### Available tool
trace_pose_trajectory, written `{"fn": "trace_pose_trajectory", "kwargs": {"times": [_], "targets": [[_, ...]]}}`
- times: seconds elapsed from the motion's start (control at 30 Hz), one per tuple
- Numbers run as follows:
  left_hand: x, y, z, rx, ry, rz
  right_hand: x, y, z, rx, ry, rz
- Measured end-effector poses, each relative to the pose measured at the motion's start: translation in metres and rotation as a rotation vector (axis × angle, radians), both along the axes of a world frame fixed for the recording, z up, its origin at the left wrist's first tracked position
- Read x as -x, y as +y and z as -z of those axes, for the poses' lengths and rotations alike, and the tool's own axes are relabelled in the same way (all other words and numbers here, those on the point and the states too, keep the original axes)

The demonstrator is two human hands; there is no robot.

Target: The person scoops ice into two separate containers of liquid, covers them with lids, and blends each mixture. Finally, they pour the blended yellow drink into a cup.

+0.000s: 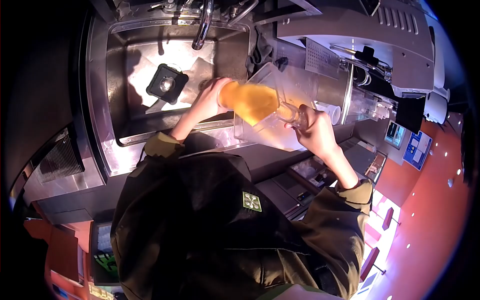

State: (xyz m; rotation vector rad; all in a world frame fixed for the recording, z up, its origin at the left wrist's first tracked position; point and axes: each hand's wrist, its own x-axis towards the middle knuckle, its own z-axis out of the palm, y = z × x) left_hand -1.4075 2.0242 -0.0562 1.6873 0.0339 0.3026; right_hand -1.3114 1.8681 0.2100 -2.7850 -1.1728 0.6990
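Note:
A clear square-sided blender jar [272,134] is tipped on its side over the sink's right edge. My right hand [317,131] is closed round its handle. Orange-yellow contents [255,101] show at the jar's left end, smooth and slightly blurred. There, my left hand [214,98] curls its fingers round the narrow orange-yellow part. Whether this is a cup of the liquid or something else, I cannot make out. A black square lid [167,84] with a clear round centre lies in the sink, left of my left hand.
The steel sink [117,100] has a curved tap [202,27] at its back. A dark cloth [260,49] hangs by its right rim. Farther right stands a grey machine [372,42] with cables. Below the jar is an open shelf [312,172]; a drain grille [61,157] is at left.

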Motion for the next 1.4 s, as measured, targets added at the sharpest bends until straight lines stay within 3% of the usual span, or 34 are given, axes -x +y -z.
{"fn": "trace_pose_trajectory", "kwargs": {"times": [0.2,0.33,0.43,0.57,0.97,1.1,1.2,1.4], "targets": [[0.000,-0.005,0.002,0.055,0.021,0.010,-0.002,-0.006,0.001,0.042,-0.006,0.082],[-0.001,-0.007,0.005,0.055,0.003,0.027,0.005,0.000,0.000,-0.024,-0.063,-0.072],[-0.001,-0.009,0.005,-0.014,-0.026,-0.003,0.004,0.000,0.002,0.064,0.004,0.014],[0.001,-0.005,0.002,-0.014,0.006,-0.040,0.003,-0.013,0.005,-0.045,0.004,0.037],[0.002,-0.007,0.005,-0.081,-0.006,-0.017,0.012,-0.013,-0.001,-0.011,0.019,0.091],[0.003,-0.009,0.008,-0.052,0.028,-0.015,0.017,-0.013,0.001,-0.007,-0.035,-0.050],[0.007,-0.013,0.006,-0.028,0.042,-0.016,0.011,-0.018,0.004,0.030,0.026,0.083],[0.008,-0.014,0.011,0.028,0.088,-0.046,0.017,-0.017,0.008,0.001,-0.036,-0.011]]}}
